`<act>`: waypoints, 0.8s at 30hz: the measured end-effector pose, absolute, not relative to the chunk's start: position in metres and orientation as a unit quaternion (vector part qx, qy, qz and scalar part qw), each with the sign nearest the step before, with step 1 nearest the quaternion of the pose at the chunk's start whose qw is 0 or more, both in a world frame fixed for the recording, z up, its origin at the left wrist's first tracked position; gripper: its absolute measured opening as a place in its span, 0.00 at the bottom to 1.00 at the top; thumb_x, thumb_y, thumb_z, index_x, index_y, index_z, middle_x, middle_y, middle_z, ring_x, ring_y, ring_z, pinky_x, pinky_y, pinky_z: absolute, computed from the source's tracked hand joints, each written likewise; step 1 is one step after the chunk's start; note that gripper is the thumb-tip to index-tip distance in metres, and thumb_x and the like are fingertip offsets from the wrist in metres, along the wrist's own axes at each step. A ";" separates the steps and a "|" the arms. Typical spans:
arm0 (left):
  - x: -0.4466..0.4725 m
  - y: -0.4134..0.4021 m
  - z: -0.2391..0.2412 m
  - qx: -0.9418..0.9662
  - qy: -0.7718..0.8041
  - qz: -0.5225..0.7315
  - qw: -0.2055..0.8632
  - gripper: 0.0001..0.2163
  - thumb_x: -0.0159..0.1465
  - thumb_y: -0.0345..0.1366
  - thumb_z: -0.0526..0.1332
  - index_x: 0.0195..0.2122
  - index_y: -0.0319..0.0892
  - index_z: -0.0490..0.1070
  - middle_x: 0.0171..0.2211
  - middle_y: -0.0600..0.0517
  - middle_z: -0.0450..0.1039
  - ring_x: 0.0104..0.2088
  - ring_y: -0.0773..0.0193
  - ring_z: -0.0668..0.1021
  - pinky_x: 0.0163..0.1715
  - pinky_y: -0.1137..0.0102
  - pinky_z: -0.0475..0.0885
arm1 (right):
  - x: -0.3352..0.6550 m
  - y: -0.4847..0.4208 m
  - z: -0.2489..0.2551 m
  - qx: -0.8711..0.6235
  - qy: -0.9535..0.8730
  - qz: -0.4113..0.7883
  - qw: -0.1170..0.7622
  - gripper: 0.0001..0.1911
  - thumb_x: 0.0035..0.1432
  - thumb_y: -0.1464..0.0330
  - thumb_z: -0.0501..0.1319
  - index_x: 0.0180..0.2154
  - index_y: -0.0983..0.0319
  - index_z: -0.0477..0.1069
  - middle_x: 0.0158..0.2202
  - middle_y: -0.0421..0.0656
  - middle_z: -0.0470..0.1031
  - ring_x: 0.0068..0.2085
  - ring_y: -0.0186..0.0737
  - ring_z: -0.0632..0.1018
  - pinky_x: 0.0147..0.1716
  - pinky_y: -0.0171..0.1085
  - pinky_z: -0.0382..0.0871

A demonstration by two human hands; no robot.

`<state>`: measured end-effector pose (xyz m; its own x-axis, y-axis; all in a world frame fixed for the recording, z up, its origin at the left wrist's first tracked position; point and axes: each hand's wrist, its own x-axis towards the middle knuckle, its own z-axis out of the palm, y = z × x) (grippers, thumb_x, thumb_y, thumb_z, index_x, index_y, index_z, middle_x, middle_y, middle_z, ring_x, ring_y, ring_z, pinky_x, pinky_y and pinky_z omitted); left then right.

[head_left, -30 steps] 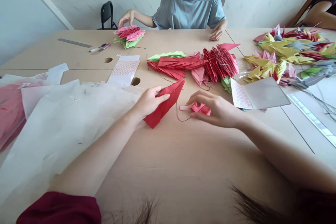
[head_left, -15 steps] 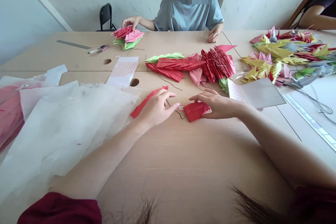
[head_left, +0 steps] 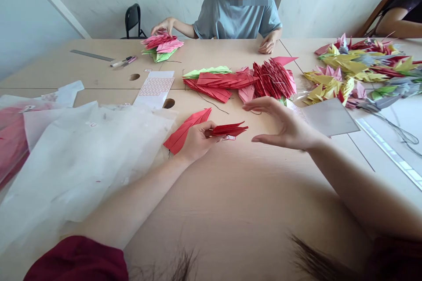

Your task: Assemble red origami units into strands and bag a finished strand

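Left hand [head_left: 197, 141] pinches creased red paper [head_left: 230, 129] — pointed, layered.

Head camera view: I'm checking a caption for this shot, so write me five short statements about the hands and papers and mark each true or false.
1. The left hand holds a red folded paper. True.
2. The right hand is clenched around a paper. False: it is open, thumb and fingers apart, and holds nothing.
3. A second red paper lies beside the left hand. True.
4. The nearer hand to the black chair, belonging to the person opposite, is on a yellow stack. False: that co-worker's hand is on a pink and green stack.
5. Translucent sheeting lies on the left side of the table. True.
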<state>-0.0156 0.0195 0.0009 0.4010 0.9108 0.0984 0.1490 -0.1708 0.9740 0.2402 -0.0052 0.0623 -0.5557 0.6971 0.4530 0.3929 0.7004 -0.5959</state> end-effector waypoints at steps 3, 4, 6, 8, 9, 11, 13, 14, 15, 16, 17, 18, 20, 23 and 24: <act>-0.017 0.020 -0.002 0.661 0.379 0.402 0.508 0.07 0.54 0.34 0.68 0.33 0.40 0.75 0.33 0.51 0.78 0.36 0.62 0.79 0.37 0.67 0.75 | 0.237 -0.009 0.068 -0.310 -0.845 0.215 0.379 0.22 0.57 0.67 0.65 0.52 0.57 0.66 0.52 0.48 0.72 0.54 0.48 0.73 0.54 0.48 0.69; -0.017 0.019 -0.003 0.662 0.373 0.405 0.508 0.06 0.55 0.33 0.68 0.33 0.39 0.75 0.33 0.50 0.77 0.35 0.62 0.79 0.36 0.68 0.75 | 0.234 -0.010 0.069 -0.304 -0.848 0.206 0.382 0.17 0.57 0.69 0.64 0.49 0.57 0.68 0.50 0.48 0.73 0.52 0.48 0.74 0.52 0.48 0.70; -0.017 0.018 -0.004 0.664 0.362 0.407 0.512 0.06 0.55 0.33 0.67 0.34 0.39 0.75 0.32 0.50 0.77 0.34 0.63 0.78 0.35 0.69 0.74 | 0.228 -0.013 0.067 -0.290 -0.855 0.186 0.389 0.09 0.58 0.70 0.62 0.43 0.56 0.70 0.46 0.46 0.74 0.49 0.46 0.76 0.49 0.47 0.72; -0.017 0.018 -0.005 0.662 0.354 0.411 0.518 0.05 0.56 0.33 0.67 0.33 0.39 0.75 0.30 0.51 0.76 0.33 0.64 0.78 0.34 0.69 0.74 | 0.222 -0.014 0.062 -0.281 -0.861 0.161 0.393 0.08 0.59 0.71 0.61 0.42 0.56 0.71 0.44 0.46 0.74 0.46 0.45 0.76 0.46 0.46 0.73; -0.016 0.017 -0.005 0.658 0.350 0.412 0.524 0.05 0.55 0.33 0.68 0.32 0.39 0.75 0.30 0.51 0.76 0.32 0.64 0.78 0.34 0.70 0.74 | 0.220 -0.015 0.060 -0.278 -0.865 0.149 0.391 0.09 0.59 0.71 0.61 0.43 0.56 0.71 0.44 0.46 0.75 0.45 0.44 0.77 0.45 0.45 0.74; -0.016 0.017 -0.005 0.649 0.343 0.413 0.539 0.06 0.55 0.34 0.68 0.31 0.39 0.74 0.29 0.51 0.76 0.32 0.64 0.78 0.34 0.69 0.74 | 0.216 -0.015 0.054 -0.279 -0.874 0.123 0.379 0.11 0.60 0.71 0.60 0.45 0.56 0.71 0.44 0.46 0.75 0.45 0.44 0.77 0.44 0.45 0.73; -0.015 0.016 -0.005 0.643 0.336 0.411 0.552 0.06 0.55 0.34 0.69 0.30 0.39 0.74 0.29 0.51 0.76 0.32 0.64 0.78 0.34 0.69 0.74 | 0.214 -0.014 0.049 -0.286 -0.884 0.100 0.355 0.12 0.62 0.71 0.59 0.48 0.57 0.71 0.46 0.46 0.75 0.47 0.44 0.77 0.44 0.44 0.73; -0.015 0.016 -0.005 0.642 0.333 0.410 0.556 0.06 0.55 0.33 0.69 0.30 0.39 0.74 0.29 0.52 0.75 0.31 0.65 0.77 0.33 0.69 0.73 | 0.214 -0.013 0.046 -0.291 -0.888 0.092 0.344 0.12 0.62 0.71 0.59 0.48 0.57 0.71 0.46 0.46 0.76 0.47 0.43 0.77 0.45 0.44 0.73; -0.014 0.016 -0.005 0.641 0.330 0.409 0.559 0.05 0.55 0.33 0.69 0.30 0.39 0.74 0.28 0.52 0.75 0.31 0.65 0.77 0.33 0.69 0.73 | 0.215 -0.013 0.044 -0.297 -0.889 0.085 0.338 0.11 0.63 0.71 0.58 0.48 0.57 0.72 0.46 0.46 0.77 0.46 0.43 0.78 0.44 0.43 0.73; -0.014 0.016 -0.005 0.641 0.329 0.409 0.560 0.05 0.55 0.33 0.69 0.31 0.38 0.74 0.28 0.52 0.75 0.31 0.65 0.77 0.33 0.70 0.73 | 0.215 -0.013 0.041 -0.301 -0.888 0.080 0.337 0.11 0.64 0.71 0.58 0.47 0.58 0.73 0.45 0.46 0.78 0.45 0.42 0.78 0.44 0.43 0.73; -0.014 0.016 -0.005 0.640 0.329 0.409 0.561 0.05 0.55 0.32 0.69 0.31 0.38 0.75 0.28 0.52 0.75 0.31 0.65 0.77 0.33 0.69 0.73 | 0.216 -0.013 0.039 -0.304 -0.887 0.077 0.338 0.10 0.64 0.71 0.58 0.46 0.58 0.74 0.45 0.45 0.79 0.44 0.42 0.79 0.43 0.42 0.74; -0.014 0.016 -0.005 0.640 0.332 0.409 0.559 0.06 0.55 0.32 0.69 0.31 0.38 0.75 0.29 0.51 0.75 0.31 0.65 0.77 0.33 0.69 0.73 | 0.217 -0.013 0.038 -0.307 -0.886 0.075 0.340 0.10 0.65 0.70 0.57 0.46 0.58 0.74 0.44 0.45 0.79 0.44 0.41 0.80 0.42 0.41 0.74; -0.014 0.016 -0.004 0.644 0.339 0.410 0.550 0.06 0.55 0.32 0.69 0.32 0.38 0.75 0.30 0.50 0.76 0.32 0.64 0.78 0.34 0.68 0.74 | 0.219 -0.014 0.036 -0.310 -0.884 0.074 0.341 0.10 0.65 0.70 0.57 0.45 0.58 0.75 0.45 0.45 0.80 0.43 0.41 0.80 0.41 0.40 0.75; -0.015 0.016 -0.004 0.654 0.329 0.419 0.536 0.05 0.57 0.32 0.68 0.33 0.38 0.76 0.34 0.49 0.78 0.36 0.62 0.79 0.38 0.66 0.76 | 0.221 -0.014 0.038 -0.316 -0.881 0.078 0.343 0.09 0.65 0.69 0.58 0.43 0.58 0.77 0.44 0.44 0.81 0.41 0.41 0.81 0.38 0.40 0.75; -0.015 0.016 -0.004 0.655 0.323 0.424 0.535 0.04 0.57 0.32 0.67 0.34 0.39 0.76 0.36 0.48 0.79 0.38 0.61 0.80 0.40 0.65 0.76 | 0.221 -0.014 0.039 -0.317 -0.879 0.083 0.347 0.09 0.65 0.69 0.58 0.42 0.58 0.77 0.43 0.44 0.81 0.40 0.41 0.81 0.37 0.40 0.76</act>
